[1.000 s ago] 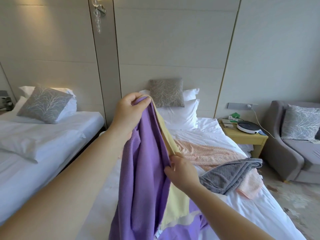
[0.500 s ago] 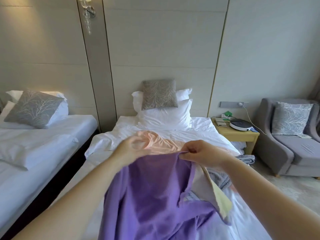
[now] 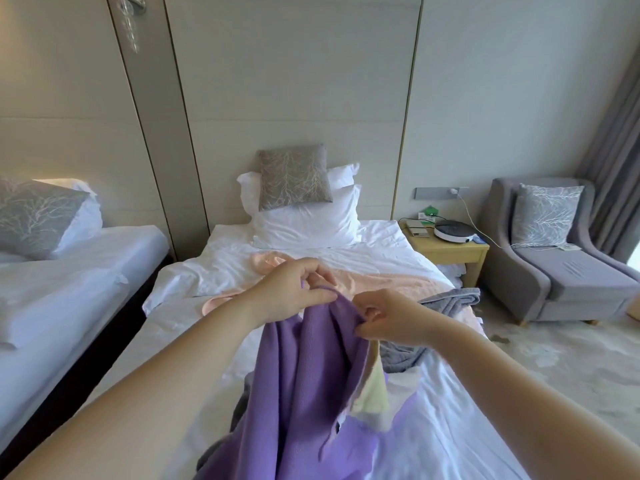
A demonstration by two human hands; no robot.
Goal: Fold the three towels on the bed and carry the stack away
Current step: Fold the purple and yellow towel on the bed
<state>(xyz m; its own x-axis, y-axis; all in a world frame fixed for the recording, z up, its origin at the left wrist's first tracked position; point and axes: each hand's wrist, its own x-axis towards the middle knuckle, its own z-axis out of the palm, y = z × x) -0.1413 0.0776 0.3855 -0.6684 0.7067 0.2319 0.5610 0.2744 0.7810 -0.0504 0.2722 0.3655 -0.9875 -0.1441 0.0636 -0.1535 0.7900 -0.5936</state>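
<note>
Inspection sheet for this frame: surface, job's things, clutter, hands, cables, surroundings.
Surface: bed, white and rumpled.
Job's things: purple towel held up by its top edge, unfolded; pink towel spread on the bed; grey towel bunched at the bed's right edge.
Clutter: round device and papers on the nightstand.
Hands: left hand and right hand each pinch the purple towel's edge.
Cables: white cable from wall socket to the nightstand.
Surroundings: second bed left, armchair and curtain right.
</note>
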